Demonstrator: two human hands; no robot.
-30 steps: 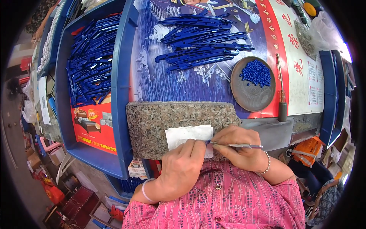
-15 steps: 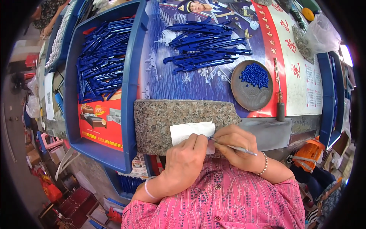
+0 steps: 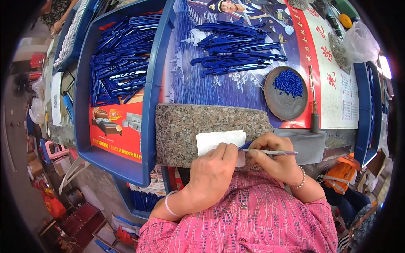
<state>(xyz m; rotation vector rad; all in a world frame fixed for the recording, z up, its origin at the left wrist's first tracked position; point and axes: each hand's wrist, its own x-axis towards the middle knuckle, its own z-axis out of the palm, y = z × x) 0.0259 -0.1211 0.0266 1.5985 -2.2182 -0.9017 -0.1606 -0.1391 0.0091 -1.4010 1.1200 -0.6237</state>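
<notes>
Head view, looking down on a workbench. The left hand (image 3: pixel 213 168) lies fingers-down on a white paper slip (image 3: pixel 219 140) that rests on a speckled granite slab (image 3: pixel 198 126); its fingertips pinch a small blue plastic piece (image 3: pixel 244 146) at the slip's right edge, though the piece is mostly hidden and its shape cannot be told for sure. The right hand (image 3: pixel 276 162) is closed around a thin metal tool (image 3: pixel 270 152), held nearly level, its tip meeting the blue piece.

Behind the slab, a loose pile of blue plastic strips (image 3: pixel 236 50) lies on a blue printed poster (image 3: pixel 190 80) serving as a table cover, with a red band and a white calendar-like sheet (image 3: pixel 337 92) to its right. A round grey dish (image 3: pixel 286 92) of small blue pellets (image 3: pixel 288 83) stands just right of the slab's far corner; beside it lies a long awl-like tool (image 3: pixel 313 105). At left, a blue tray (image 3: pixel 149 109) holds more blue strips (image 3: pixel 118 63) above a red rectangular advertising sheet (image 3: pixel 116 126). A clear plastic bag (image 3: pixel 358 42) sits at the upper right.
</notes>
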